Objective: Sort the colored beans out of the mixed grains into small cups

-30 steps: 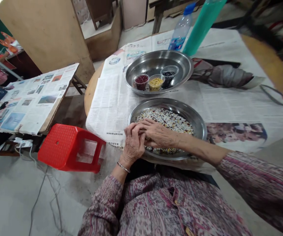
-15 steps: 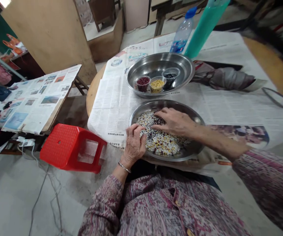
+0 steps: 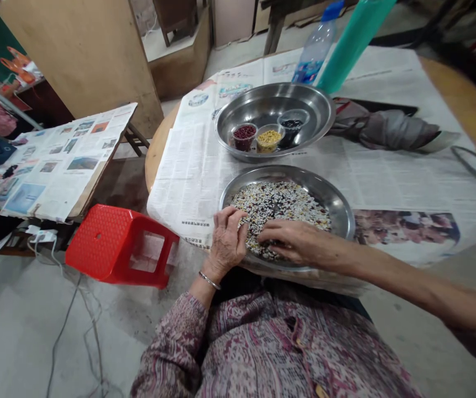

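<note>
A round layer of mixed grains (image 3: 281,204) is spread in a steel tray (image 3: 339,213), directly ahead of the body. The left hand (image 3: 226,237) is held half-curled over the tray's near-left rim, its contents, if any, not being shown, while the open right hand (image 3: 300,242) is laid flat, with its fingers reaching further in over the near edge of the grains. Compared with the earlier frame, the right hand is shifted toward the near rim, with the right arm (image 3: 391,282) extended further.

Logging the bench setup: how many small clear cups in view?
3, all in the far steel basin: the cup of red beans, the cup of yellow grains, the cup of dark beans. None look hidden.
</note>
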### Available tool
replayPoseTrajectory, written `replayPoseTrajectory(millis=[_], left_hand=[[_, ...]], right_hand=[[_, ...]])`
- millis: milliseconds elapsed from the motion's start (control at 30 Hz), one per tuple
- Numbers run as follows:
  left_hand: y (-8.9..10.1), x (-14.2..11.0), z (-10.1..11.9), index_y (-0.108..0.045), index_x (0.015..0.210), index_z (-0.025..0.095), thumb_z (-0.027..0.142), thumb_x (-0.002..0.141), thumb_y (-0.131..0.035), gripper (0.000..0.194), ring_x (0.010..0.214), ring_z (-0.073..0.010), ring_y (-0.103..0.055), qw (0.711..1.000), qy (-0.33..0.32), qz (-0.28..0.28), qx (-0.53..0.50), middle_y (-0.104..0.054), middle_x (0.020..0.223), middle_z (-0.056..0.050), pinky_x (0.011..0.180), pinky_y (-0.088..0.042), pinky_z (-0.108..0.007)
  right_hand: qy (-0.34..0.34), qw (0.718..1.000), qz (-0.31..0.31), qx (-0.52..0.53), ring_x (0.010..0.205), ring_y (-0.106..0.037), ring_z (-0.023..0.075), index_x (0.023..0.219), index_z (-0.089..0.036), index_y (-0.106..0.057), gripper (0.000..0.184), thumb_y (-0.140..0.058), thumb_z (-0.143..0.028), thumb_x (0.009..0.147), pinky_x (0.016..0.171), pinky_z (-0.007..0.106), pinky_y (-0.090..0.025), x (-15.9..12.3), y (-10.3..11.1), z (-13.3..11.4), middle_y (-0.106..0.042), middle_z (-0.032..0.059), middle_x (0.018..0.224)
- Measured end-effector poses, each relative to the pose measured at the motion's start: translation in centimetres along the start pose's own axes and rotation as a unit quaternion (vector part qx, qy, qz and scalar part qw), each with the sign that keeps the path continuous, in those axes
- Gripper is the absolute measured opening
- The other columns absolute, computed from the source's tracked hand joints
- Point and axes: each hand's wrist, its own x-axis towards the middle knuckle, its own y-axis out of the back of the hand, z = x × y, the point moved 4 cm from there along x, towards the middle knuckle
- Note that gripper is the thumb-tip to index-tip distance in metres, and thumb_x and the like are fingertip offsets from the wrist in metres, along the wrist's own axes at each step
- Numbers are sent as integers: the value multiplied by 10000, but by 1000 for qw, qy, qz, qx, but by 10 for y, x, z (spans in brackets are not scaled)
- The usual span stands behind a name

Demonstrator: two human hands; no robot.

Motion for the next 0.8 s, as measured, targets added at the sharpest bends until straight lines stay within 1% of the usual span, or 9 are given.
replayPoseTrajectory(millis=[67, 133, 267, 333, 467, 533, 600, 667, 800], left_hand=[[1, 0, 1, -538, 1273, 179, 233, 1088, -418, 228, 1221, -249, -545, 1000, 0, 0, 2, -555, 1236, -136, 1081, -496, -469], [1, 1, 2, -547, 1261, 177, 232, 1087, -422, 221, 1211, -244, -547, 1000, -1, 4, 1, -557, 1230, -133, 1080, -499, -462], [0, 0, 1, -554, 1258, 176, 236, 1086, -424, 224, 1224, -247, -545, 1000, -2, 6, -1, -557, 1237, -134, 1079, -501, -465], [-1, 0, 0, -554, 1263, 175, 236, 1084, -423, 230, 1232, -252, -544, 1000, -1, 4, 1, -557, 1245, -138, 1081, -498, -471], [0, 1, 1, -558, 1254, 168, 215, 1079, -430, 222, 1214, -245, -543, 1000, -10, 18, -6, -562, 1244, -139, 1072, -499, -448], [1, 2, 1, -561, 1247, 165, 201, 1076, -434, 216, 1197, -239, -542, 1000, -12, 22, -10, -565, 1237, -135, 1065, -500, -434], [1, 2, 2, -561, 1241, 163, 193, 1073, -436, 212, 1193, -240, -541, 1000, -13, 19, -9, -567, 1226, -133, 1063, -497, -432], [1, 2, 2, -560, 1236, 165, 192, 1072, -436, 207, 1189, -241, -543, 1000, -13, 15, -8, -570, 1213, -129, 1060, -496, -434], [2, 2, 2, -561, 1228, 168, 191, 1070, -443, 198, 1185, -238, -547, 1000, -16, 18, -14, -571, 1202, -124, 1055, -496, -429]], right_hand=[[25, 1000, -8, -17, 909, -671, 206, 1012, -232, -706, 260, -505, -107, 903, 774, 329, -527, -5, -4, 0, -715, 79, 999], [19, 999, -2, -47, 940, -668, 223, 1015, -233, -720, 298, -480, -90, 908, 791, 348, -537, -3, -2, 8, -718, 87, 1007], [-35, 994, 56, -86, 997, -660, 258, 1046, -233, -752, 318, -470, -131, 937, 868, 410, -553, 19, 14, 32, -727, 109, 1034], [-35, 991, 84, -99, 1060, -646, 282, 1079, -216, -755, 297, -485, -188, 960, 925, 451, -547, 34, 20, 35, -727, 133, 1084], [45, 988, 72, -129, 1217, -589, 316, 1186, -194, -726, 309, -569, -341, 965, 1040, 518, -495, 59, 12, 28, -692, 162, 1269], [75, 985, 60, -143, 1224, -585, 310, 1187, -196, -716, 318, -573, -374, 967, 1054, 520, -483, 64, 7, 28, -683, 155, 1301], [69, 982, 63, -162, 1171, -604, 296, 1132, -196, -720, 304, -535, -391, 989, 1027, 504, -497, 61, 8, 37, -696, 150, 1266], [35, 979, 73, -186, 1103, -617, 285, 1058, -199, -727, 306, -486, -381, 1011, 983, 482, -518, 49, 17, 51, -712, 146, 1203], [-43, 974, 69, -209, 1033, -625, 287, 949, -222, -738, 340, -431, -350, 1017, 938, 460, -541, 7, 39, 69, -728, 143, 1078]])
